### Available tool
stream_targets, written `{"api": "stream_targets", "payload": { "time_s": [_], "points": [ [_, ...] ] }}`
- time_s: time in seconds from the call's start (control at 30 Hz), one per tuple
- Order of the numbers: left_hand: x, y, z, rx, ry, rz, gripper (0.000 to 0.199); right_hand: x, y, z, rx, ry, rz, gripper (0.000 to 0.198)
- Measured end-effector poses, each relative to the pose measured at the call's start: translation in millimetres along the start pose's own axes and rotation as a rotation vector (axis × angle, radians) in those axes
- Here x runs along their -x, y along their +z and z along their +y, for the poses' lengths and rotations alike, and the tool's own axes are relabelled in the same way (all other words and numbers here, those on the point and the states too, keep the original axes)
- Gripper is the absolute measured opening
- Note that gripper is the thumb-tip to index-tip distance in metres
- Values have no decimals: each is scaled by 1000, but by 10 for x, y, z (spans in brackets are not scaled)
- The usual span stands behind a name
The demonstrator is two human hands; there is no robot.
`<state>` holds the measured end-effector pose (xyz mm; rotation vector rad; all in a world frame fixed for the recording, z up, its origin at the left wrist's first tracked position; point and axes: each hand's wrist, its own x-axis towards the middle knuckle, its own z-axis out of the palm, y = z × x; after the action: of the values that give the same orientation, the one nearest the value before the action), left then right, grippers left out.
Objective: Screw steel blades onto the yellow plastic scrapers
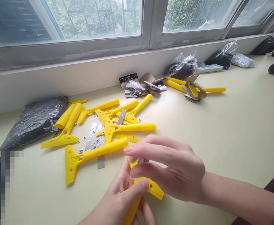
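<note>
My left hand [121, 195] is wrapped around the handle of a yellow scraper [155, 189], its thumb pressed against the base of the wide head. One screw hole shows in that head. Over its upper end, my right hand [171, 165] has thumb and fingers curled around a small, shiny, see-through piece [143, 160], mostly hidden and too blurred to name. Left of my hands lies another yellow scraper [72, 164] with its handle towards them. Behind it are several more yellow scraper parts [137, 127], flat metal blades [91, 136] and small screws and nuts [81, 151].
A black plastic bag [37, 120] lies at the left by the wall. Opened card packaging [133, 86] sits below the window, with more yellow scrapers [214, 90] to its right. Further bags [182, 64] and a white power strip [209, 68] line the sill.
</note>
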<state>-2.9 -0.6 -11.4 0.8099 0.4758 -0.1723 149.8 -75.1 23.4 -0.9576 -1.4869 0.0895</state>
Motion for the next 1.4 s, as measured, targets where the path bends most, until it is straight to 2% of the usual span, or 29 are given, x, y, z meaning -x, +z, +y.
{"api": "stream_targets", "payload": {
  "time_s": [0.1, 0.17, 0.27, 0.4, 0.53, 0.6, 0.67, 0.77, 0.87, 0.93, 0.97, 1.1, 1.23, 1.33, 1.4],
  "points": [
    [-11, -25, -22, -47, -26, -15, 90, -24, -5, -65, 76, 116, 87, 31],
    [-8, -17, -22, -54, -18, -3, 94, -27, -8, -92, 81, 162, 128, 38],
    [17, 25, 11, -55, -11, 6, 95, -25, -17, -91, 39, 124, 127, 45],
    [62, 86, 84, -52, -22, 40, 88, -54, -67, -74, -2, 89, 16, 37],
    [77, 109, 112, -51, -31, 60, 81, -105, -129, -89, -72, 159, -160, 40],
    [69, 100, 95, -58, -31, 45, 80, -102, -132, -83, -80, 191, -191, 36],
    [54, 79, 70, -66, -31, 29, 78, -71, -107, -54, -10, 191, -169, 26],
    [34, 42, 41, -68, -37, -4, 81, -17, -39, 4, 92, 135, -56, 12],
    [22, 11, 26, -63, -36, -28, 87, -6, 22, 23, 72, 159, 31, 5],
    [12, -8, 11, -67, -39, -46, 84, -14, 40, 11, 35, 173, 9, 4],
    [5, -18, 0, -71, -43, -60, 81, -15, 40, 4, 18, 172, -4, 8],
    [-20, -22, -33, -85, -21, -104, 86, 8, -5, 10, 55, 118, -39, 45],
    [14, 53, -7, -111, -22, -58, 89, 38, -44, 40, 155, -16, -43, 33],
    [46, 86, 8, -143, 8, 30, 79, 47, -31, 27, 153, -7, -11, 34],
    [39, 69, 1, -148, 24, 1, 81, 44, -16, 5, 130, 26, -3, 40]
  ]
}}
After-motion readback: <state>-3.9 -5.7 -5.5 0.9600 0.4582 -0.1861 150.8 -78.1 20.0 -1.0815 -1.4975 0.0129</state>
